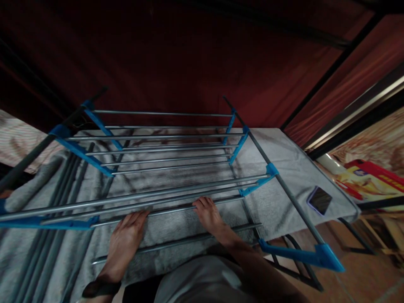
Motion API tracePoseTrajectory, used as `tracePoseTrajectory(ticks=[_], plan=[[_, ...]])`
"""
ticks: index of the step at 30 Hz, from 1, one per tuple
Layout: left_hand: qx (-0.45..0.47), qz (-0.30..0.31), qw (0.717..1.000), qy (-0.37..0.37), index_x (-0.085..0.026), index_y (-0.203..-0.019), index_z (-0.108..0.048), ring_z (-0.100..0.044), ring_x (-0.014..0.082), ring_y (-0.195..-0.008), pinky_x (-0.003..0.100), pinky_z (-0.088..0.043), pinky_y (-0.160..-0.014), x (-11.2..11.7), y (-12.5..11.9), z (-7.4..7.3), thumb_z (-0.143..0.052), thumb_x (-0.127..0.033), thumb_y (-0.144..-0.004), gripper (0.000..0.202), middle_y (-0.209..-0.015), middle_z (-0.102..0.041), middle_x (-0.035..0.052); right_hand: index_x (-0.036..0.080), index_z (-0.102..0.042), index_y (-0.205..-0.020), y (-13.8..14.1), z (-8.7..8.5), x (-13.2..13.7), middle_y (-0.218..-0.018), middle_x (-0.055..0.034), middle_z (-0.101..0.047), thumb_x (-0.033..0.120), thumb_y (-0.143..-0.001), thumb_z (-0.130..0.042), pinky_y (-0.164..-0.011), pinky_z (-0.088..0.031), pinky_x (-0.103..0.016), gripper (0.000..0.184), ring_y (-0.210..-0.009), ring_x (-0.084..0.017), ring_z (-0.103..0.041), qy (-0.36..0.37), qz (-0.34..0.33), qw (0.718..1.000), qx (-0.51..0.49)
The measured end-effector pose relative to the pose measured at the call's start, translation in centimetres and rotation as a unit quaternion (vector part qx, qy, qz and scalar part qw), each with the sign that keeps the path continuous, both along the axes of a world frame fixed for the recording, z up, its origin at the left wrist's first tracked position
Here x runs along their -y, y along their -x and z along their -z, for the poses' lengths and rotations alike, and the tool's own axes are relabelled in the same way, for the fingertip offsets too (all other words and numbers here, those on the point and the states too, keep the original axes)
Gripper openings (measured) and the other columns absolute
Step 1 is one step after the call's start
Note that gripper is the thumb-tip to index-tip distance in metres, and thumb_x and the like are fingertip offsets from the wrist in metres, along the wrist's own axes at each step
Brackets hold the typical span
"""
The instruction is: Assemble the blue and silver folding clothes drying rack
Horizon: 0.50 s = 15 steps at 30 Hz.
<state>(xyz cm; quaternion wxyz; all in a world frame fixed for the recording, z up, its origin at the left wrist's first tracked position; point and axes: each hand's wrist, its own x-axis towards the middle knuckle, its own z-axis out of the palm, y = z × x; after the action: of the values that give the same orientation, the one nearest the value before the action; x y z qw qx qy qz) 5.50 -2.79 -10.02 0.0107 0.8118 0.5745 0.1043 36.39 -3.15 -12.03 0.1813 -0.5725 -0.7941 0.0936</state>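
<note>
Fingers: those of my left hand point(126, 236) are curled over a thin grey metal rod point(170, 211); those of my right hand point(208, 215) bend over it farther along. Both thumbs are hidden, so how firmly I grip I cannot tell.
Rod: it spans the near part of an open rack of grey tubes and blue plastic brackets point(158, 137), its ends close to the long blue left bracket point(69, 225) and the shorter blue right bracket point(259, 185) — whether they are seated I cannot make out.
Handling: even pressure from both hands seems wise; leaning on one side would likely twist the brackets. I would watch both ends and keep the rod level.
Loose tube: a thicker grey metal tube point(176, 243) lies beneath my wrists.
Desk: round-cornered desk point(356, 213) under a soft grey fleecy cloth point(265, 147), with dark tubes point(38, 261) side by side at left and a dark-screened phone in a pale purple case point(319, 200) at right.
Room: dim — dark red fabric point(189, 54) behind, a red-and-yellow package point(362, 181) beyond the desk, brownish floor point(350, 282) below.
</note>
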Motion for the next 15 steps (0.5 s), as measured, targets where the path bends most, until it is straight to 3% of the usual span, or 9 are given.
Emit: tracePoseTrajectory(ticks=[6, 9, 12, 15], plan=[[-0.008, 0.012, 0.999, -0.041, -0.017, -0.123, -0.071, -0.066, 0.0326, -0.113, 0.047, -0.054, -0.096, 0.0, -0.3, 0.2, -0.036, -0.027, -0.101, 0.043, -0.121, -0.073, 0.014, 0.024, -0.07, -0.104, 0.0, 0.4, 0.0, -0.105, -0.0041, -0.068, 0.017, -0.096, -0.062, -0.092, -0.054, -0.039, 0.013, -0.097, -0.022, -0.06, -0.015, -0.001, 1.0, -0.013], [0.01, 0.004, 0.998, -0.066, -0.018, -0.124, -0.071, -0.066, 0.0326, -0.112, 0.049, -0.054, -0.096, 0.3, -1.7, 0.3, -0.038, -0.03, -0.102, 0.041, -0.126, -0.071, 0.0151, 0.024, -0.07, -0.105, -0.1, 0.5, -0.1, -0.105, -0.0046, -0.067, 0.017, -0.097, -0.059, -0.091, -0.054, -0.039, 0.015, -0.096, -0.022, -0.06, -0.017, -0.004, 1.0, -0.018], [0.086, 0.031, 0.994, -0.057, -0.02, -0.124, -0.07, -0.065, 0.029, -0.115, 0.046, -0.054, -0.101, 0.4, -5.0, -0.2, -0.039, -0.031, -0.103, 0.039, -0.127, -0.07, 0.0122, 0.023, -0.07, -0.108, -0.3, 1.0, -0.2, -0.107, -0.005, -0.068, 0.017, -0.098, -0.057, -0.092, -0.053, -0.039, 0.018, -0.098, -0.022, -0.06, -0.012, -0.013, 1.0, -0.022], [0.188, 0.096, 0.977, 0.005, -0.022, -0.123, -0.069, -0.063, 0.0233, -0.119, 0.04, -0.053, -0.106, 0.0, -10.2, -1.4, -0.04, -0.031, -0.105, 0.035, -0.127, -0.069, 0.0087, 0.021, -0.069, -0.112, -0.4, 2.0, -0.1, -0.11, -0.0075, -0.068, 0.011, -0.094, -0.055, -0.097, -0.052, -0.04, 0.025, -0.103, -0.022, -0.06, -0.018, -0.013, 0.998, -0.054]])
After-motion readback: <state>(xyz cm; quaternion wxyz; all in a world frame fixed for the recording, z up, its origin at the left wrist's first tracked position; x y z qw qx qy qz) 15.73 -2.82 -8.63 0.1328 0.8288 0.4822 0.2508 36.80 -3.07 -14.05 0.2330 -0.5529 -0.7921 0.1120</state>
